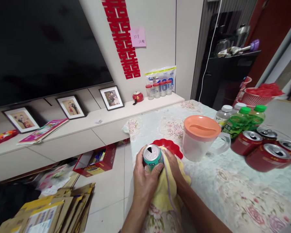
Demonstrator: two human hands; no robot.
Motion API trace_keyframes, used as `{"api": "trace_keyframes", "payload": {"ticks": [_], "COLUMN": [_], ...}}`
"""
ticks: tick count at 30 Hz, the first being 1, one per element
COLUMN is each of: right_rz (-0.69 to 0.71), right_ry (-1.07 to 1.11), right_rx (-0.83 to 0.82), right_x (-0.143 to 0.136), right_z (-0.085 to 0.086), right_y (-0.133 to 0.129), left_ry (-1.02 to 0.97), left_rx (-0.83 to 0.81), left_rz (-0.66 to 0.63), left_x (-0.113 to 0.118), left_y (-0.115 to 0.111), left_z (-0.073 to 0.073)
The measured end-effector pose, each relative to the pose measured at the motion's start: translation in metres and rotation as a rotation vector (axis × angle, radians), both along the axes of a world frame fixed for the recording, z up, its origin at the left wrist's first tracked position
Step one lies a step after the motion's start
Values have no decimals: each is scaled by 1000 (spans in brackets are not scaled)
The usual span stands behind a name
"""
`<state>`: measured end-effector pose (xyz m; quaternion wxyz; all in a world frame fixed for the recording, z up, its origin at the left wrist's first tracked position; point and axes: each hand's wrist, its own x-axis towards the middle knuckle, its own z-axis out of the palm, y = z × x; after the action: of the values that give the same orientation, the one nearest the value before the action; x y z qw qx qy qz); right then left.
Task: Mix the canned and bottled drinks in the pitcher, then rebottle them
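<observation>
A green drink can (152, 153) with an opened top is upright near the table's left edge. Around its left side wrap the fingers of my left hand (145, 176), thumb across the front. My right hand (173, 165) is closed on a yellow cloth (165, 192) with a purple edge and presses it against the can's right side; part of the cloth hangs down over the table edge. Just behind the can lies a red scalloped plate (176, 149), partly hidden by the can and my right hand.
A clear plastic jug (195, 147) with an orange lid stands right of the plate. Several red cans (266, 158) and capped bottles (240, 123) crowd the table's right side. The flowered tablecloth (160, 121) covers the table. Flattened cardboard (60, 207) and a red box (99, 165) lie on the floor left.
</observation>
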<state>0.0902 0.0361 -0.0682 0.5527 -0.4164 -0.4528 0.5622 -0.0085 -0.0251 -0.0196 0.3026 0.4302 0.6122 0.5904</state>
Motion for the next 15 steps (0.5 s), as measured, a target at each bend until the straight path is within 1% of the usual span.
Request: {"api": "trace_keyframes", "payload": {"ticks": [4,8,11,15], "right_rz": [-57,-105,-78,-3], "right_ry": [0,-8,22,77], "right_rx": [-10,47,76,40], "right_x": [0,4,8,11], "right_z": [2,4,4,1], "right_y": [-9,-14,-15,-8], "left_ry": [2,-45,-59,8], "left_rx": [-17,-62,-90,-90], "left_rz": [11,-13,-53,-155], "left_x": [0,1,2,2], "left_y": [4,4,2,-3], "left_z": [-2,-6,-9,-8]}}
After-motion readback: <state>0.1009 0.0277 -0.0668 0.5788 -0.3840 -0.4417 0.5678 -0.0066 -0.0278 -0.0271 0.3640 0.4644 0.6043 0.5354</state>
